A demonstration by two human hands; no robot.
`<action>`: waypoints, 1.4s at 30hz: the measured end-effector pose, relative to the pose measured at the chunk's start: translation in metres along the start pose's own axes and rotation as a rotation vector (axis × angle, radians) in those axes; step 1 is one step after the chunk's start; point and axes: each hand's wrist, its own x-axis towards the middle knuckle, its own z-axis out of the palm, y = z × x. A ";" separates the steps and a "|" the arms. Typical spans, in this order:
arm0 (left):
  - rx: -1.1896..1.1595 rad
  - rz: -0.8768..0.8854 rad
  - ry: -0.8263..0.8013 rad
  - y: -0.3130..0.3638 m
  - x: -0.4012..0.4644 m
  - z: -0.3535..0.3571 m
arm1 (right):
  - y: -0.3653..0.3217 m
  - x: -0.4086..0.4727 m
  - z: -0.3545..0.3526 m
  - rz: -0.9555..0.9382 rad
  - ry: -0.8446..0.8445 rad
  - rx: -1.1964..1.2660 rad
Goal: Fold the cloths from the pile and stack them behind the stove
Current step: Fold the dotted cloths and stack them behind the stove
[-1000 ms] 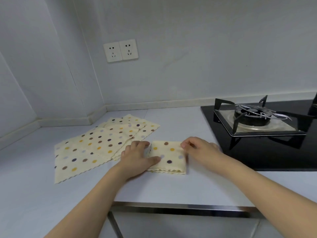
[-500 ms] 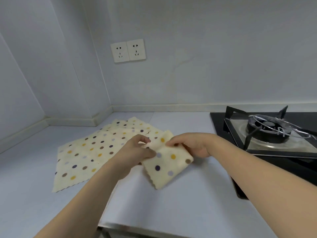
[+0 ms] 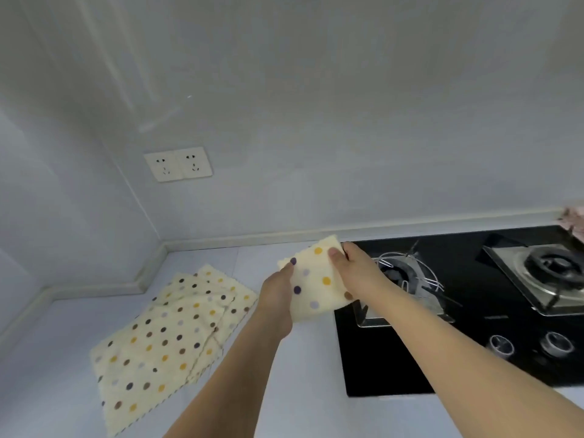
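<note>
Grey-walled kitchen corner, pale table point(image 3: 300, 390) with black stove point(image 3: 474, 327) at right; I had a folded cloth point(image 3: 316, 279) lifted, mid-carry.

Both my hands were closed on the folded cloth: left hand point(image 3: 276, 295) pinched its left edge, right hand point(image 3: 357, 270) gripped the top right corner, thumb on the face. Two-sided hold likely kept the folds from dropping open. It hung above the table just left of the stove, well short of the strip behind it. Pile point(image 3: 170, 336) of unfolded dotted cloths lay flat at left. Something pink point(image 3: 575, 221) at far right edge, too cut off to tell.

Cloth pile point(image 3: 170, 336) left of stove point(image 3: 474, 311)
</note>
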 end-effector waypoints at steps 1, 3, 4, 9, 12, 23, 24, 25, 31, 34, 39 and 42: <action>0.035 0.017 0.007 0.008 -0.010 0.018 | -0.002 -0.005 -0.020 0.005 0.036 -0.018; 0.125 0.121 0.023 0.019 -0.027 0.055 | -0.003 -0.018 -0.060 0.009 0.105 -0.054; 0.166 0.195 0.031 0.022 -0.035 0.075 | -0.002 -0.024 -0.079 0.009 0.136 -0.071; 0.319 0.444 0.022 0.018 -0.066 0.180 | 0.019 -0.038 -0.177 -0.001 0.256 -0.039; 0.365 0.480 0.001 0.008 -0.073 0.244 | 0.039 -0.038 -0.238 0.033 0.279 0.084; 0.416 0.447 -0.037 -0.011 -0.081 0.436 | 0.095 0.000 -0.424 0.247 0.249 0.240; 0.432 0.440 -0.055 -0.013 -0.077 0.452 | 0.100 0.004 -0.438 0.255 0.261 0.274; 0.451 0.431 -0.075 -0.014 -0.074 0.470 | 0.105 0.008 -0.454 0.257 0.280 0.298; 0.464 0.390 -0.150 -0.030 -0.075 0.591 | 0.152 0.026 -0.565 0.250 0.384 0.367; 0.448 0.359 -0.181 -0.040 -0.077 0.657 | 0.178 0.031 -0.628 0.248 0.400 0.394; 0.442 0.268 -0.256 -0.059 -0.080 0.754 | 0.216 0.046 -0.730 0.291 0.396 0.367; 0.459 0.267 -0.263 -0.068 -0.074 0.801 | 0.234 0.058 -0.774 0.307 0.390 0.352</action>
